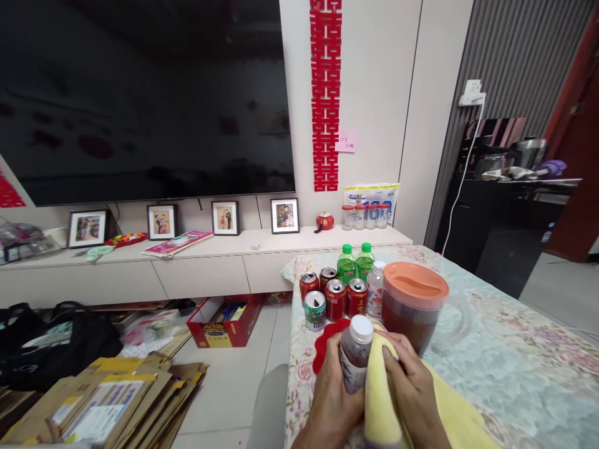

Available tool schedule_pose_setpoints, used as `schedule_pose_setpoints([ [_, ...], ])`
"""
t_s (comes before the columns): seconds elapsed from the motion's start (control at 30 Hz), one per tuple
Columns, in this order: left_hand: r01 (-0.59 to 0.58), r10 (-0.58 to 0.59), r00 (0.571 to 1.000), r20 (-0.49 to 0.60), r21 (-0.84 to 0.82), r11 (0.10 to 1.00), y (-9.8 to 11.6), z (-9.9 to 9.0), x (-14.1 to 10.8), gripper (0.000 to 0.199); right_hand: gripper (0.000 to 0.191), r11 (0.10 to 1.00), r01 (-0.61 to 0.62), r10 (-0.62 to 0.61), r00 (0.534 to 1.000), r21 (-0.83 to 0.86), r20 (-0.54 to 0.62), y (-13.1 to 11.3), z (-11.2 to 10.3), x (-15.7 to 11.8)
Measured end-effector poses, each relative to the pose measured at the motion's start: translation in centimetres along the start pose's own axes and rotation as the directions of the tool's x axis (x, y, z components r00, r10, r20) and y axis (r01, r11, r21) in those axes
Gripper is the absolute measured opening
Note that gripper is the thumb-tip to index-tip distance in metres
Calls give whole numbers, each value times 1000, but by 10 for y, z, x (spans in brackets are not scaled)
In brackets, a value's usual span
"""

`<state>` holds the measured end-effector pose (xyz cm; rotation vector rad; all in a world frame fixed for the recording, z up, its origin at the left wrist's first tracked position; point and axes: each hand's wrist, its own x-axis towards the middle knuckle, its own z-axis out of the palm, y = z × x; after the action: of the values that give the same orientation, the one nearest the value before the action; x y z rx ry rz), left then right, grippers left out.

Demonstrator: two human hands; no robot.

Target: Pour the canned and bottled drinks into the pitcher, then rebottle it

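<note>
A clear bottle with a white cap and dark contents (356, 355) stands upright in my left hand (330, 399), whose fingers are wrapped round it. My right hand (412, 390) is closed on a yellow cloth (381, 393), which lies against the bottle's right side and trails down to the right over the table. Just behind the bottle is a red mat (325, 346), partly covered by my left hand. Beyond it stand several red cans (336, 300), a green and silver can (315, 310), two green-capped bottles (347, 265) and another white-capped bottle (375, 290).
A large jug with an orange lid (415, 284) stands close behind my right hand on the flowered tablecloth (505, 337). Framed photos (284, 216) and lidded jars (359, 217) line the cabinet. On the floor are a red box (224, 330) and flattened cardboard (93, 399).
</note>
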<state>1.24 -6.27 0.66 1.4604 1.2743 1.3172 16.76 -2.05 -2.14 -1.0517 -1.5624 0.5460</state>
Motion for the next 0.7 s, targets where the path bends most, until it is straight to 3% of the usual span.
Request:
schedule_pose_setpoints([
  [0.1, 45, -45, 999, -9, -3, 999, 0, -1, -1, 72, 37, 998, -47, 51, 994, -48, 98, 7, 2, 2],
  [0.27, 120, -111, 991, -77, 124, 985, -3, -2, -2, 78, 22, 987, -5, 40, 976, -164, 214, 12, 5, 1],
  [0.43, 71, -60, 996, -68, 181, 981, -8, -2, 1, 85, 24, 980, -6, 41, 984, -198, 174, 9, 5, -1],
  [0.57, 5, 15, 995, -103, 191, 982, -13, 1, 4, 78, 31, 997, 18, -10, 994, -73, 106, -3, -1, 2],
  [0.7, -55, 85, 987, -138, 213, 976, -14, 5, 4, 71, 27, 991, 121, -121, 993, 56, 1, -20, -10, 3],
])
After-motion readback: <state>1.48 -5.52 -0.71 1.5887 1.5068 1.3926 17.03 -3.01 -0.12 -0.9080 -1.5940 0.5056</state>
